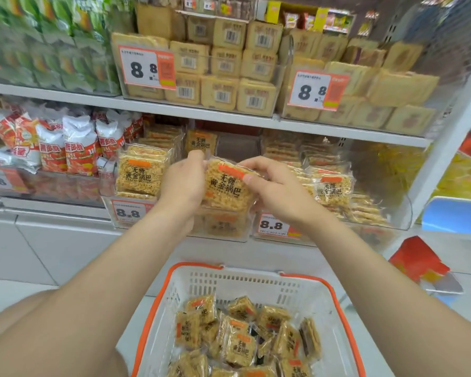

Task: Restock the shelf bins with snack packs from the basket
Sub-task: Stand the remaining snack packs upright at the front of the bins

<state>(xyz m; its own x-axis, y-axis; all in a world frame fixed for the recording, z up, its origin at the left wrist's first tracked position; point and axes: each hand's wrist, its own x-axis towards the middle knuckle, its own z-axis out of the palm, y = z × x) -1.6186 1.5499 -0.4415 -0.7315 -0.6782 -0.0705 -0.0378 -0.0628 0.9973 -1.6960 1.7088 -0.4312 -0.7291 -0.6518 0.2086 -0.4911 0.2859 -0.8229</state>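
A clear-wrapped golden rice-crisp snack pack (225,187) with black lettering and an orange label is held upright between both hands, over the middle clear shelf bin (220,235). My left hand (184,180) grips its left edge and my right hand (272,186) pinches its right top edge. More packs of the same kind stand in that bin, among them one (140,172) at the left. Below, a white basket (256,289) with orange handles holds several more such packs (241,341).
Clear bins of tan boxed biscuits (223,69) fill the upper shelf, with 8.8 price tags (147,68). Red and white snack bags (65,151) sit at the left of the lower shelf. A neighbouring bin (335,186) holds similar packs. An orange bag (416,262) lies on the floor at right.
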